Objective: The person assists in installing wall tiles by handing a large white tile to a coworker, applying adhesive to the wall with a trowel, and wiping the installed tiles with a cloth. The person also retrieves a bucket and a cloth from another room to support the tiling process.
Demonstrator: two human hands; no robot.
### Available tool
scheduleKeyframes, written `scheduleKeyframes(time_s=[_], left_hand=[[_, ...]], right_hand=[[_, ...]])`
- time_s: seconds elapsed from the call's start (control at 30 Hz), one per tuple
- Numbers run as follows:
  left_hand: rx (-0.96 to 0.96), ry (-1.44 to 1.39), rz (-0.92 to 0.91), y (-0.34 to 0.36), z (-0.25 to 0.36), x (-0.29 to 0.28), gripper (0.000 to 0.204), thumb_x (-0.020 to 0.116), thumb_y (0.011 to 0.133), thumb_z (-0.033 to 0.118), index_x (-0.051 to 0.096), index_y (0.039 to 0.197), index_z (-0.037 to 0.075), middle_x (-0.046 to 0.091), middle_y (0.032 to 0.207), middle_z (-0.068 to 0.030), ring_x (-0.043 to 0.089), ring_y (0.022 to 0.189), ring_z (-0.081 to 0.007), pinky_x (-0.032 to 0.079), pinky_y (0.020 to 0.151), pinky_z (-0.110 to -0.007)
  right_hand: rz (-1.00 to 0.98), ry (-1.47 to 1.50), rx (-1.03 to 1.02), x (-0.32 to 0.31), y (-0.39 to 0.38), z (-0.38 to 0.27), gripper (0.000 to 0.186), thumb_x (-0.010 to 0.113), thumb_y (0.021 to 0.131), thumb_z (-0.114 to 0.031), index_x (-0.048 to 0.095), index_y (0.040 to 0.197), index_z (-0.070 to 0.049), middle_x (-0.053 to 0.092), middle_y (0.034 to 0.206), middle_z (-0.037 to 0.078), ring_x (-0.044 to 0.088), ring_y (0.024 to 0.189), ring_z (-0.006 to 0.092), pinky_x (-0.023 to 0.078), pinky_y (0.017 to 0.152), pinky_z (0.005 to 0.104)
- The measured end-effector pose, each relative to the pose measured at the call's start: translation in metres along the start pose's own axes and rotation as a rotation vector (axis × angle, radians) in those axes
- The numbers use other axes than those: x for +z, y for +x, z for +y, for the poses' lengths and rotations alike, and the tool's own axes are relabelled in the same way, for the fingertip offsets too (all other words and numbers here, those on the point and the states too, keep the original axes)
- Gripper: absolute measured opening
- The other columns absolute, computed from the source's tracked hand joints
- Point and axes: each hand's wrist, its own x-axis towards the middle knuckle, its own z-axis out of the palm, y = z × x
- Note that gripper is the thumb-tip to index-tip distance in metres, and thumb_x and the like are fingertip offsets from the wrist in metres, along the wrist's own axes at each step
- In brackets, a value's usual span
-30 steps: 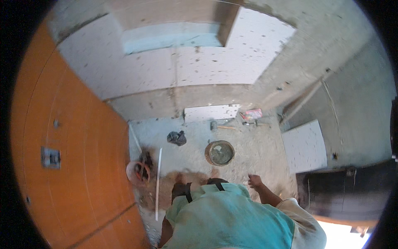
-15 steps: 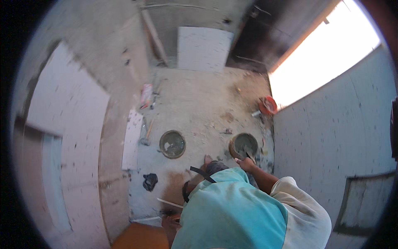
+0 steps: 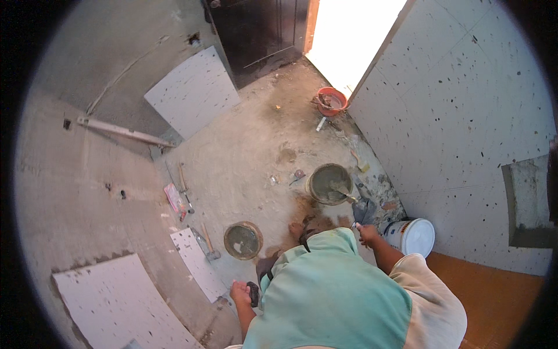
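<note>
Head view: what do you find at the left side?

A pink packet [image 3: 174, 198] lies on the floor [image 3: 232, 157]. Then comes a white strip [image 3: 192, 259], with a hammer [image 3: 213, 255] beside it.

And the left hand [image 3: 240, 292]?

It is at the lower middle, next to a black bundle [image 3: 253, 294]. Its fingers are bent, but I cannot tell if they hold the bundle or only are near it.

What is above this hand?

A small tub [image 3: 243, 241] with grey matter inside. More to the right stands the big tub [image 3: 326, 180], also with a grey mix, and a stick [image 3: 346, 194] leans over its rim.

Where is the right hand [image 3: 367, 234]?

Below the big tub, on its right. Its fingers are clamped on a tool [image 3: 354, 225], of which a short bright part is visible. A grey piece [image 3: 364, 210] is just ahead; I cannot tell if it belongs to the tool.

And after the hand?

A white bucket [image 3: 401, 236], near the wall [image 3: 459, 134].
</note>
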Motion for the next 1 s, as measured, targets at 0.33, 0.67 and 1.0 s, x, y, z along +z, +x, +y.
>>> scheduleKeyframes(time_s=[0.33, 0.67, 1.0], left_hand=[[0.663, 1.513, -0.371, 0.113, 0.1, 0.083, 0.039, 0.054, 0.093, 0.038, 0.059, 0.112, 0.005, 0.061, 0.098, -0.0159, 0.056, 0.091, -0.032, 0.046, 0.074, -0.044], [0.103, 0.912, -0.367, 0.258, 0.405, 0.329, 0.053, 0.054, 0.092, 0.041, 0.05, 0.129, 0.003, 0.053, 0.124, -0.019, 0.051, 0.112, -0.0364, 0.042, 0.09, -0.048], [0.378, 0.871, -0.598, 0.245, 0.594, 0.707, 0.068, 0.055, 0.093, 0.038, 0.03, 0.145, 0.003, 0.028, 0.151, -0.0223, 0.028, 0.139, -0.0406, 0.026, 0.11, -0.052]], right_hand=[[0.134, 0.201, -0.171, 0.063, 0.03, -0.122, 0.05, 0.058, 0.089, -0.048, 0.064, 0.075, -0.001, 0.061, 0.066, 0.01, 0.058, 0.055, 0.0205, 0.045, 0.051, 0.037], [0.192, 0.258, 0.142, 0.206, 0.002, -0.224, 0.051, 0.06, 0.088, -0.051, 0.064, 0.08, -0.001, 0.061, 0.07, 0.011, 0.056, 0.054, 0.0208, 0.048, 0.049, 0.0372], [0.369, 0.419, 0.337, 0.282, -0.028, -0.286, 0.06, 0.054, 0.089, -0.052, 0.068, 0.087, 0.006, 0.066, 0.077, 0.021, 0.066, 0.064, 0.0329, 0.054, 0.059, 0.0425]])
